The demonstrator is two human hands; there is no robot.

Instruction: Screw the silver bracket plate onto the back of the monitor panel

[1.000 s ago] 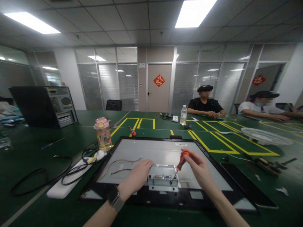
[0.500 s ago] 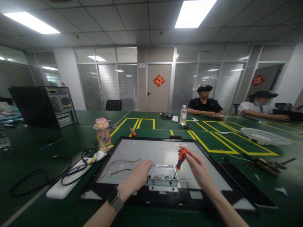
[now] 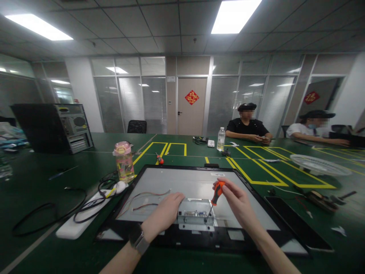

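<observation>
Nudged slightly left, the right hand (image 3: 238, 201) pinches the screwdriver (image 3: 216, 192), tip on the metal box (image 3: 194, 217); left hand (image 3: 165, 211) rests loosely curled against it, empty. The sticker (image 3: 218, 174) is unreadable.

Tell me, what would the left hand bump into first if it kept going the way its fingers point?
Most likely the small metal box on the back of the monitor: the left hand lies at its left edge, perhaps touching it.
</observation>
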